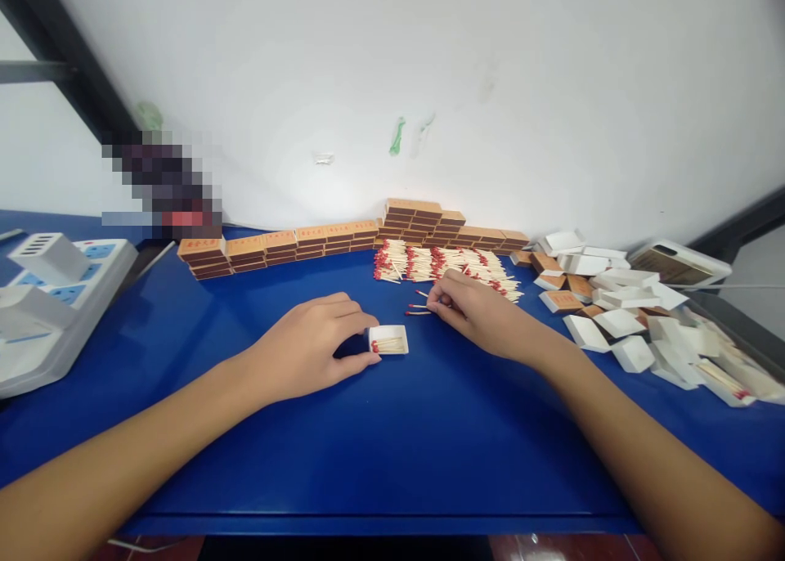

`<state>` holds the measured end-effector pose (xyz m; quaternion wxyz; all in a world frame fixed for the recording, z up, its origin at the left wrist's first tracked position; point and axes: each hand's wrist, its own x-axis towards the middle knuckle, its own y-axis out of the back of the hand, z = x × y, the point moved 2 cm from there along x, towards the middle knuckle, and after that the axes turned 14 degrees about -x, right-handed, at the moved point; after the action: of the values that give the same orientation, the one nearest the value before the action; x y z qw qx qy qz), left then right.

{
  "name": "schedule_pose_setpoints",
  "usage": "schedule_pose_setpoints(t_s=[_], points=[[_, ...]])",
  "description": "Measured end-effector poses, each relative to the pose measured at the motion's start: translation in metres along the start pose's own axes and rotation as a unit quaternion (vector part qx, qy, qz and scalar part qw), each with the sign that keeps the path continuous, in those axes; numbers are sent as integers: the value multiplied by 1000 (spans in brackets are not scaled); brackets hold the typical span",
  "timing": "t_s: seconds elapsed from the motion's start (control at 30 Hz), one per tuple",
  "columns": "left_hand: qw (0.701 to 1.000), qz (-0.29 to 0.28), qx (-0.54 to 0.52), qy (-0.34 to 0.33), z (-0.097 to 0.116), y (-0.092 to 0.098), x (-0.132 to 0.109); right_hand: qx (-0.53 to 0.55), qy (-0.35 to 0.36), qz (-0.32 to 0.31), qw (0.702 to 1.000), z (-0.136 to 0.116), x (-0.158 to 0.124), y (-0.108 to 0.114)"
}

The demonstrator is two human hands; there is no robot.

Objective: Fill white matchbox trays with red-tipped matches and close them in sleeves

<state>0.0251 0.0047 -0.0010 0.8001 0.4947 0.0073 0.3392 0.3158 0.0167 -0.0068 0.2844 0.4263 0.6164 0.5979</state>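
Observation:
My left hand rests on the blue table, thumb and fingers closed on the left end of a small white matchbox tray that holds some matches. My right hand lies to the right of the tray, its fingertips pinched on a few loose red-tipped matches lying on the table. Just behind that hand spreads a pile of loose matches.
A row of stacked orange matchboxes runs along the white wall. A heap of white trays and orange sleeves lies at the right. A white power strip with a charger sits at the left edge. A phone-like object lies far right.

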Motion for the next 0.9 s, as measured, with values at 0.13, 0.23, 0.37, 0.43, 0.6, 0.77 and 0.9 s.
schedule_pose_setpoints(t_s=[0.13,0.23,0.37,0.43,0.6,0.77,0.9], points=[[1000,-3,0,4,0,-1,0,-1,7,6,1000,-6,0,1],[1000,-2,0,-1,0,-1,-1,2,7,1,1000,-8,0,2],[1000,-1,-1,-3,0,-1,-1,10,-2,3,1000,-10,0,2],[1000,-1,-2,-1,0,-1,0,18,0,0,1000,-10,0,1],[1000,-1,-3,-1,1,-1,0,30,-2,-11,999,-9,1,-2],[1000,5,5,0,0,-1,1,45,3,18,999,-22,-1,5],[1000,12,9,-6,1,-2,1,49,23,24,998,-48,-4,8]])
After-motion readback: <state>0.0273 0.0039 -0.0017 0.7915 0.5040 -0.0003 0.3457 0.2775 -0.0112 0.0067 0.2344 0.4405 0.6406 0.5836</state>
